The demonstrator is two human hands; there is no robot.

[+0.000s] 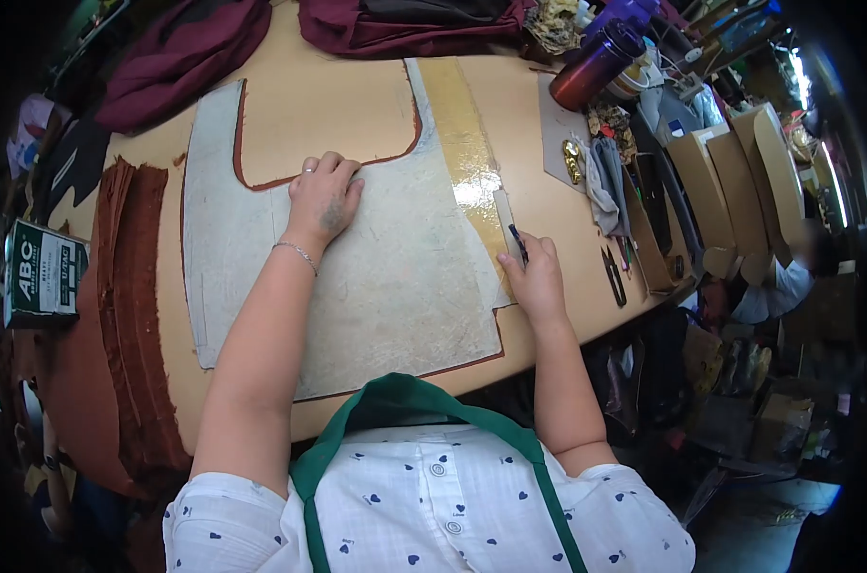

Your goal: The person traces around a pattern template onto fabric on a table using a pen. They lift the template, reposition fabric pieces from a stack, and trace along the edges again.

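Note:
A large grey pattern board (386, 277) with a U-shaped cutout lies on the table, with reddish-brown material (419, 124) showing along its edges. Yellowish shiny tape (467, 153) covers its right side. My left hand (324, 196) rests on the board just below the cutout, fingers bent and close together; whether anything is under them is hidden. At the board's right edge, my right hand (535, 277) is closed on a dark pen-like tool (518, 243), whose tip is too small to make out. A narrow pale strip (504, 215) lies beside that tool.
Stacked brown fabric (133, 306) and a green ABC box (40, 272) are at left. Maroon cloth (405, 33) lies along the back. A purple-red tumbler (596, 67), black scissors (613, 277) and cardboard pieces (706, 181) are at right. Part of another person (782, 286) shows at far right.

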